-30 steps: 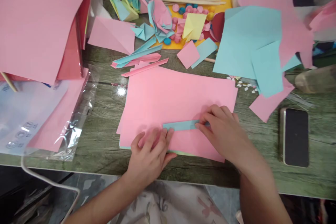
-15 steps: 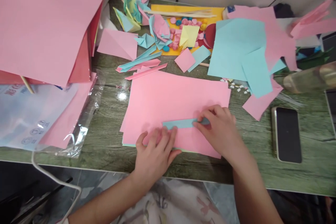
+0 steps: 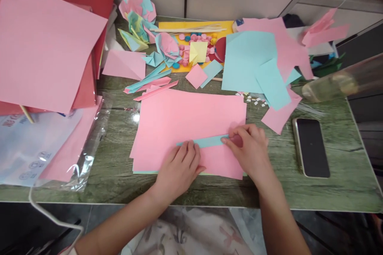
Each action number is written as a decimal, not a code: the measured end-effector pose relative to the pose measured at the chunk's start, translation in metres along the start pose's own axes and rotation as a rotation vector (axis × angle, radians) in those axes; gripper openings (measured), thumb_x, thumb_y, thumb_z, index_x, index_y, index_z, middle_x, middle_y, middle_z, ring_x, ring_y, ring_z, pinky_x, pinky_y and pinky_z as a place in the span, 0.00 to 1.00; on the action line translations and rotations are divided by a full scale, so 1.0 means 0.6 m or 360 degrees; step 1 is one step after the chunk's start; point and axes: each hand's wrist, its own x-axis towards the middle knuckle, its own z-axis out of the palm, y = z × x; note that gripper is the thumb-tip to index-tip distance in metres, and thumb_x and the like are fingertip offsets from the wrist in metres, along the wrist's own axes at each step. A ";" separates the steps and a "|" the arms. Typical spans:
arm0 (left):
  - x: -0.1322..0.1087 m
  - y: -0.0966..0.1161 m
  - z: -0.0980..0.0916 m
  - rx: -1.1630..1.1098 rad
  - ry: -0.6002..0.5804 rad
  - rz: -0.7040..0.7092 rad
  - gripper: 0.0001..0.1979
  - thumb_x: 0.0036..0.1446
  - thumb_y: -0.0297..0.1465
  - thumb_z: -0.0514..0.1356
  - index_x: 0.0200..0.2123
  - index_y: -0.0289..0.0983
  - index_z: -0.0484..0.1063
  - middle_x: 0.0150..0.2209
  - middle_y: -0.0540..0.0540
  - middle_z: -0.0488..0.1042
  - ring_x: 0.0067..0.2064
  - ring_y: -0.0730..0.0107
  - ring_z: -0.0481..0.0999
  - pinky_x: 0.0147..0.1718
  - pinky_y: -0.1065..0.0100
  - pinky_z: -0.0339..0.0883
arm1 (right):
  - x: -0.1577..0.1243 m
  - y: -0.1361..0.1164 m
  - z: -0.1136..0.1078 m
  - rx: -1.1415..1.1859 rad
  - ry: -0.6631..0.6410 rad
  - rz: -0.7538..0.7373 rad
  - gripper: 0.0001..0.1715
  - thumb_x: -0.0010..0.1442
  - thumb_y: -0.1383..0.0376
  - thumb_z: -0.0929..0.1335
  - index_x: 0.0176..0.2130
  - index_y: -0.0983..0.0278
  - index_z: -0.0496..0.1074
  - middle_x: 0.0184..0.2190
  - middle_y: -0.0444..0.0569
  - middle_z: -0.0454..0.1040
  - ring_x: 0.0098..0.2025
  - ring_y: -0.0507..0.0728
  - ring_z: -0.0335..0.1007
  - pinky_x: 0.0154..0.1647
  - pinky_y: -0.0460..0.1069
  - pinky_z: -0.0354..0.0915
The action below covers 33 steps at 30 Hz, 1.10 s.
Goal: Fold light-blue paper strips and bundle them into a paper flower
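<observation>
- Since half a second ago, the left hand (image 3: 179, 167) has moved onto the blue strip (image 3: 211, 142), its fingers drawn closer together; they were spread along the strip's near edge, leaving its left end in plain sight.
- The blue strip lies between the two hands, its left end running under the left fingers and its right end at the right hand's fingertips.
- The right hand (image 3: 250, 149) is closed in a pinch, thumb and forefinger holding the strip.
- The left hand grips nothing: it rests palm down, fingers side by side over the strip, thumb out toward the right hand.
- Under both hands is the stack of pink sheets (image 3: 179, 113), slightly fanned.
- Beyond the left hand, a pink folded strip (image 3: 157, 91) overlaps the stack's far corner, with blue folded strips (image 3: 149, 79) just past it.
- Farther out from the hands, a pink square (image 3: 196, 76) partly overlaps a blue rectangle (image 3: 212, 72).
- To the right of the right hand, a phone (image 3: 312, 148) lies screen up.
- Well left of the left hand is a clear plastic bag (image 3: 88, 161).
</observation>
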 end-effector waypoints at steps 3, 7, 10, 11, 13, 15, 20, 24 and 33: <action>0.009 0.000 -0.002 -0.0034 -0.0080 -0.0027 0.26 0.58 0.43 0.42 0.57 0.38 0.53 0.50 0.40 0.65 0.48 0.59 0.63 0.44 0.60 0.56 | -0.014 -0.018 0.000 -0.0101 0.0117 0.0031 0.17 0.52 0.52 0.64 0.36 0.61 0.68 0.36 0.50 0.63 0.39 0.60 0.54 0.36 0.52 0.49; 0.016 0.005 -0.008 -0.0049 -0.0147 -0.0030 0.29 0.56 0.47 0.41 0.58 0.39 0.51 0.47 0.39 0.65 0.46 0.58 0.63 0.43 0.58 0.57 | -0.055 -0.067 0.007 -0.0254 0.0215 -0.0104 0.14 0.57 0.63 0.62 0.45 0.57 0.66 0.37 0.51 0.65 0.38 0.59 0.54 0.36 0.53 0.47; 0.017 0.011 -0.009 -0.0034 -0.0170 -0.0058 0.28 0.57 0.45 0.42 0.56 0.37 0.57 0.49 0.38 0.64 0.48 0.56 0.61 0.45 0.58 0.56 | -0.083 -0.090 0.015 -0.0123 0.0008 -0.0337 0.23 0.58 0.67 0.61 0.53 0.57 0.60 0.38 0.52 0.66 0.39 0.58 0.55 0.36 0.53 0.48; 0.017 0.013 -0.010 -0.0030 -0.0167 -0.0077 0.27 0.57 0.44 0.42 0.56 0.37 0.57 0.49 0.38 0.63 0.49 0.56 0.61 0.45 0.58 0.56 | -0.088 -0.091 0.016 -0.0107 -0.0029 -0.0329 0.24 0.58 0.67 0.61 0.55 0.56 0.59 0.38 0.52 0.66 0.39 0.58 0.55 0.36 0.53 0.48; 0.016 0.017 -0.010 -0.0023 -0.0145 -0.0112 0.26 0.58 0.42 0.42 0.57 0.39 0.53 0.49 0.38 0.63 0.48 0.56 0.62 0.44 0.58 0.56 | -0.095 -0.085 0.015 -0.0124 -0.0067 -0.0244 0.25 0.59 0.66 0.60 0.56 0.55 0.57 0.39 0.52 0.65 0.39 0.58 0.55 0.36 0.53 0.48; 0.016 0.020 -0.011 -0.0017 -0.0118 -0.0137 0.27 0.58 0.41 0.42 0.59 0.40 0.49 0.48 0.38 0.64 0.48 0.56 0.62 0.43 0.58 0.57 | -0.098 -0.075 0.009 -0.0162 -0.0085 -0.0152 0.25 0.59 0.65 0.60 0.56 0.52 0.56 0.39 0.51 0.65 0.39 0.59 0.55 0.36 0.53 0.47; 0.012 0.022 -0.010 -0.0025 -0.0054 -0.0172 0.26 0.58 0.41 0.42 0.59 0.41 0.48 0.49 0.39 0.65 0.48 0.56 0.62 0.44 0.57 0.56 | -0.103 -0.066 -0.002 -0.0218 -0.0005 0.0003 0.25 0.58 0.63 0.60 0.55 0.48 0.58 0.36 0.50 0.63 0.38 0.59 0.54 0.35 0.54 0.46; 0.003 0.019 -0.006 -0.0022 0.0027 -0.0216 0.26 0.57 0.43 0.43 0.59 0.44 0.49 0.51 0.40 0.63 0.52 0.55 0.61 0.46 0.55 0.55 | -0.106 -0.070 0.003 -0.0214 0.0083 0.0047 0.24 0.57 0.63 0.61 0.54 0.48 0.59 0.36 0.50 0.62 0.38 0.58 0.53 0.35 0.53 0.46; -0.001 0.005 0.005 -0.0026 0.0163 -0.0063 0.28 0.57 0.45 0.43 0.58 0.41 0.52 0.59 0.46 0.54 0.60 0.55 0.49 0.52 0.52 0.49 | -0.088 -0.042 0.000 -0.0031 0.0112 -0.0134 0.20 0.60 0.61 0.58 0.53 0.52 0.61 0.33 0.49 0.63 0.37 0.56 0.55 0.35 0.50 0.49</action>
